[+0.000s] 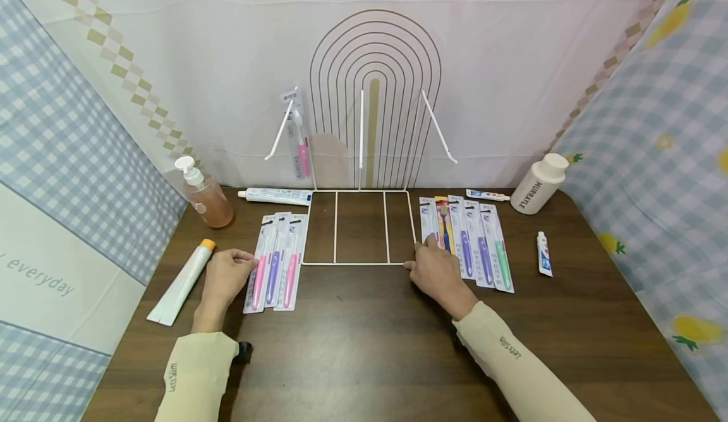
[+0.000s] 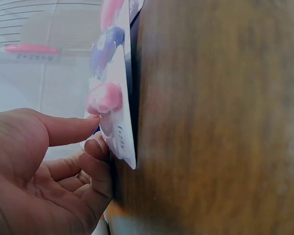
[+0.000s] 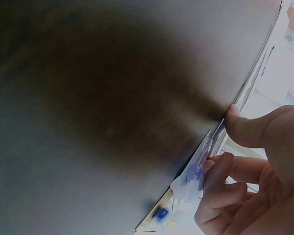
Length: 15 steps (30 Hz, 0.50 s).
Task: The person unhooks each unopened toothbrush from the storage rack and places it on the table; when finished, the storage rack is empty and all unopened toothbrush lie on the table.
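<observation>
At the left, my left hand (image 1: 224, 277) pinches the edge of a packaged pink toothbrush (image 1: 258, 281) between thumb and fingers. In the left wrist view that pink toothbrush (image 2: 105, 97) lies in its clear blister on a white card. Beside it lie a packaged purple toothbrush (image 1: 272, 277) and another packaged pink toothbrush (image 1: 291, 280). My right hand (image 1: 438, 270) grips the front right corner of a white wire display rack (image 1: 358, 263). Its curled fingers also lie against the nearest toothbrush package (image 3: 188, 171). One packaged pink toothbrush (image 1: 301, 150) hangs on the rack's left hook.
Several packaged toothbrushes (image 1: 485, 261) lie right of the rack. Toothpaste tubes lie around: an orange-capped one (image 1: 182, 286), one behind (image 1: 275, 196), and small ones (image 1: 544, 254) at right. A pump bottle (image 1: 209, 201) and a white bottle (image 1: 537, 185) stand at the back corners.
</observation>
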Each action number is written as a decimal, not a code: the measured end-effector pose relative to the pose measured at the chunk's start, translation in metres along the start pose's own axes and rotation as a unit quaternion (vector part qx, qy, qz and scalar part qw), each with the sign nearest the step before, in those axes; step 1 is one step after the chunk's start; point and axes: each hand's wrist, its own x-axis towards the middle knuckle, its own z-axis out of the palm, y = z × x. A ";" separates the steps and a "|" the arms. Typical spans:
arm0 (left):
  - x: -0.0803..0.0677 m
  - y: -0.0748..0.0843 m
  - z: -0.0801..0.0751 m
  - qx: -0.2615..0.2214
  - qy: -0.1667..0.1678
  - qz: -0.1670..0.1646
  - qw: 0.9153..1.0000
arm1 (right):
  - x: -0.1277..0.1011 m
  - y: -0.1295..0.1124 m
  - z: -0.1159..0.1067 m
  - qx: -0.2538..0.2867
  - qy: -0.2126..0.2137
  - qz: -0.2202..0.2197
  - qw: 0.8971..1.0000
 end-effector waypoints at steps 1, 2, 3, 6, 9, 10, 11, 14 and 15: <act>-0.001 0.002 -0.001 0.001 0.000 0.002 1.000 | 0.000 0.000 0.000 0.000 0.000 0.000 1.000; -0.003 0.005 -0.002 0.001 0.003 0.003 1.000 | 0.000 0.000 0.001 0.001 0.001 -0.001 1.000; -0.005 0.009 -0.004 0.003 0.002 0.003 1.000 | 0.001 -0.001 0.001 0.001 0.002 -0.001 1.000; -0.010 0.021 -0.008 0.008 0.014 0.010 1.000 | 0.001 -0.001 0.002 0.002 0.002 -0.003 1.000; -0.010 0.042 -0.014 -0.002 0.020 0.021 1.000 | 0.002 -0.002 0.002 0.004 0.003 -0.006 1.000; -0.006 0.048 -0.013 -0.010 0.035 0.028 0.999 | 0.002 -0.002 0.002 0.005 0.002 -0.005 1.000; -0.003 0.058 -0.014 -0.015 0.040 0.037 0.998 | 0.002 -0.002 0.002 0.006 0.001 -0.003 1.000; 0.004 0.096 -0.018 -0.048 0.049 0.067 0.995 | 0.003 -0.002 0.002 0.007 -0.004 0.004 1.000; 0.008 0.108 -0.017 -0.054 0.062 0.080 0.993 | 0.003 -0.003 0.002 0.007 -0.005 0.005 1.000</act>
